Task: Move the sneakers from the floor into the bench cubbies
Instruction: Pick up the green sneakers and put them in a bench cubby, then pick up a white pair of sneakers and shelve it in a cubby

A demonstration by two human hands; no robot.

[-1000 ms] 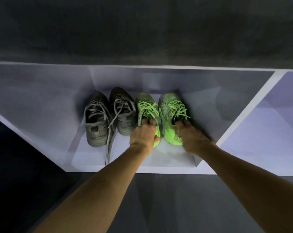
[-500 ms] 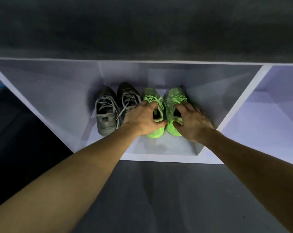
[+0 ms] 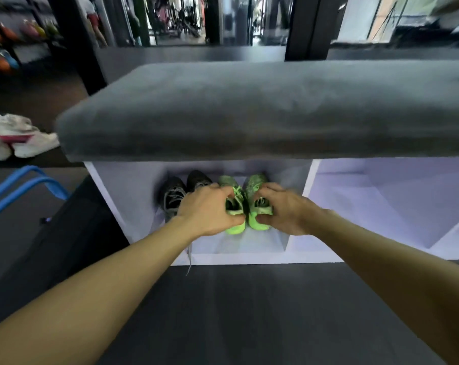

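Observation:
Two neon green sneakers stand side by side in the left cubby of the white bench (image 3: 311,177), toes pointing inward. My left hand (image 3: 208,212) grips the heel collar of the left green sneaker (image 3: 232,206). My right hand (image 3: 285,210) grips the heel collar of the right green sneaker (image 3: 257,206). A pair of dark grey sneakers (image 3: 177,196) sits just left of them in the same cubby, one lace trailing out over the front edge.
A grey cushion (image 3: 262,109) tops the bench. The cubby to the right (image 3: 381,204) holds nothing. White sneakers (image 3: 15,138) lie on the floor at far left, near a blue metal frame (image 3: 23,185). Dark floor lies in front.
My head has lifted and pulled back, so the cushion top and the room behind now show. Both hands stay on the green sneakers' heels, pressed closer together.

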